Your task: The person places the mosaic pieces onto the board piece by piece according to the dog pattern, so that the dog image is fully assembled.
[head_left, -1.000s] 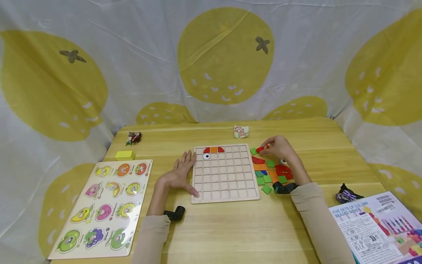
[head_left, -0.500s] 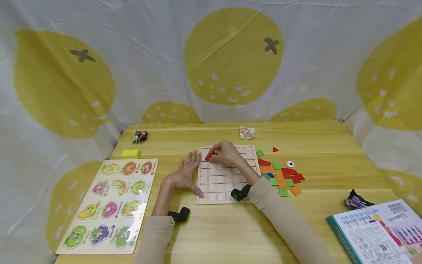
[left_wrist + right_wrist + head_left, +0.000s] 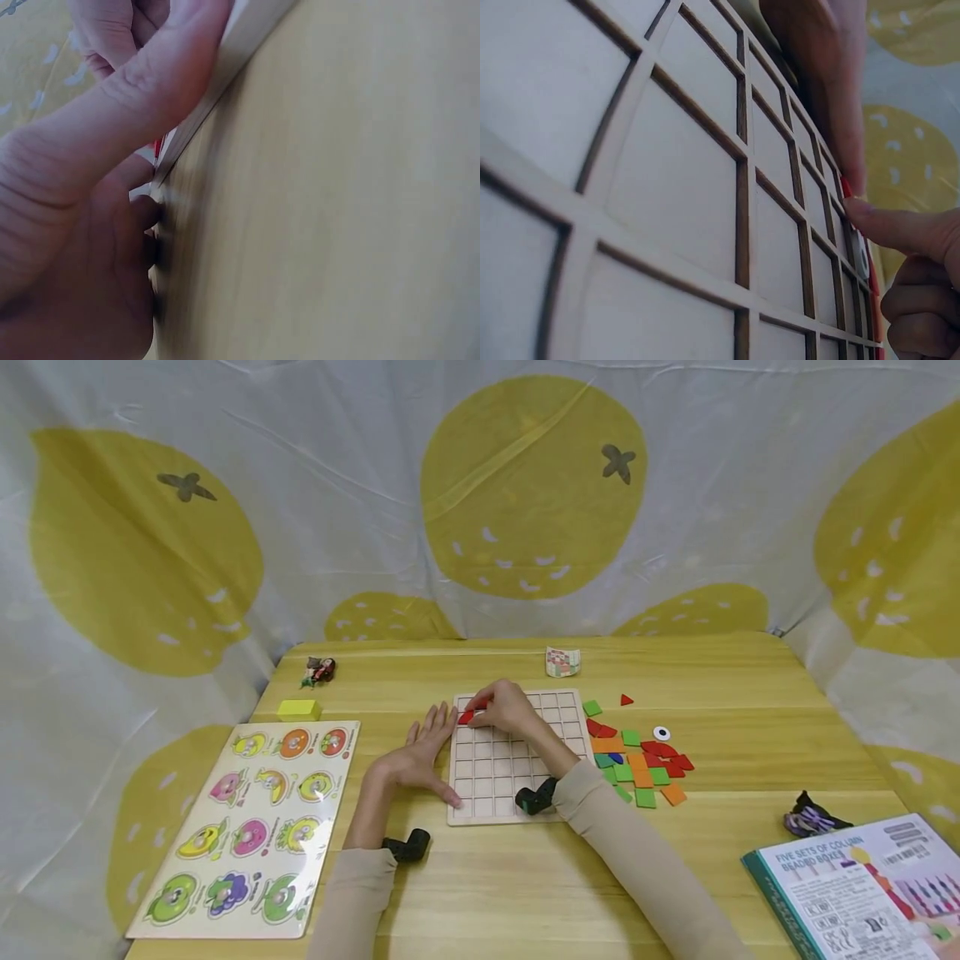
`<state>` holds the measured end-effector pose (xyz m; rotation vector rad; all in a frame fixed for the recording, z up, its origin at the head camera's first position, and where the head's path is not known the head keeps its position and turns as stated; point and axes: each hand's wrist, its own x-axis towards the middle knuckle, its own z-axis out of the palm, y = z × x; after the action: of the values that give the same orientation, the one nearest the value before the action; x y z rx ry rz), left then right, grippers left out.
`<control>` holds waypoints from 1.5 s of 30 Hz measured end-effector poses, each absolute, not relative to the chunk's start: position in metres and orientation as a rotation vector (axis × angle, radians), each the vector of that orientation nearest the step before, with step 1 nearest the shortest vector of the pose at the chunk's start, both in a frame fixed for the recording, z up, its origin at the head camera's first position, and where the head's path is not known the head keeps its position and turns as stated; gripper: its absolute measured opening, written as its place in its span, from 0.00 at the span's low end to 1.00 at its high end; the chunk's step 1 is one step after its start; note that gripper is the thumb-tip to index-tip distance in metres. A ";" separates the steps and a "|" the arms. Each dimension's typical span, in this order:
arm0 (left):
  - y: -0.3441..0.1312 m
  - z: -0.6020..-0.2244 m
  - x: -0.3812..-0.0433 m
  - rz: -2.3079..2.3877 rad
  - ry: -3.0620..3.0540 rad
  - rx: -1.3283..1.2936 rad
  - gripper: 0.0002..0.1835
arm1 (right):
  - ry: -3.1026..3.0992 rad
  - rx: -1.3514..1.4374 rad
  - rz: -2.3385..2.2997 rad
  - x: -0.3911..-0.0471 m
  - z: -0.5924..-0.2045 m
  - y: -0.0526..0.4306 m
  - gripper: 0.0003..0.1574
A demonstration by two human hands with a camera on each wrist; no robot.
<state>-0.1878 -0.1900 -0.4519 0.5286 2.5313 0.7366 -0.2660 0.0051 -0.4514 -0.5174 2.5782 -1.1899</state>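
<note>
Yellow fruit prints covered the curtain (image 3: 532, 485) behind a wooden table (image 3: 465, 893). Near the table's middle lay a grid board (image 3: 483, 768); the left hand (image 3: 411, 766), its fingers spread, touched the board's left edge. Close by, the right hand (image 3: 506, 706) pinched a red piece (image 3: 466, 717) near the far left corner. Seating that piece seemed the step underway; the next move probably called for lining it up with the grid, then pressing gently.
</note>
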 end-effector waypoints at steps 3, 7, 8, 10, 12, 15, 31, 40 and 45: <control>-0.189 -0.453 -0.188 0.739 2.537 0.538 0.79 | 2.577 -0.515 -1.172 -0.266 -0.452 0.006 0.12; -0.186 -0.453 -0.187 0.757 2.541 0.550 0.79 | 2.578 -0.519 -1.150 -0.265 -0.451 0.008 0.12; -0.185 -0.454 -0.187 0.764 2.540 0.553 0.79 | 2.578 -0.518 -1.148 -0.265 -0.451 0.009 0.12; -0.184 -0.455 -0.187 0.769 2.539 0.556 0.78 | 2.572 -0.525 -1.154 -0.265 -0.450 0.011 0.13; -0.184 -0.456 -0.188 0.775 2.538 0.559 0.78 | 2.546 -0.530 -1.172 -0.265 -0.449 0.015 0.15; -0.184 -0.455 -0.188 0.773 2.540 0.556 0.78 | 2.509 -0.544 -1.217 -0.267 -0.444 0.030 0.17; -0.199 -0.449 -0.191 0.718 2.588 0.519 0.79 | 2.512 -0.166 -1.240 -0.267 -0.446 0.193 0.23; -0.196 -0.455 -0.193 0.733 2.577 0.554 0.78 | 2.521 -0.145 -1.210 -0.269 -0.455 0.201 0.18; -0.192 -0.455 -0.194 0.711 2.588 0.565 0.79 | 2.573 -0.139 -1.204 -0.260 -0.448 0.203 0.16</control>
<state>-0.1936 -0.1924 -0.4555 0.5650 2.5881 0.7113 -0.2598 0.2026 -0.4481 -0.1394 2.5730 -1.2044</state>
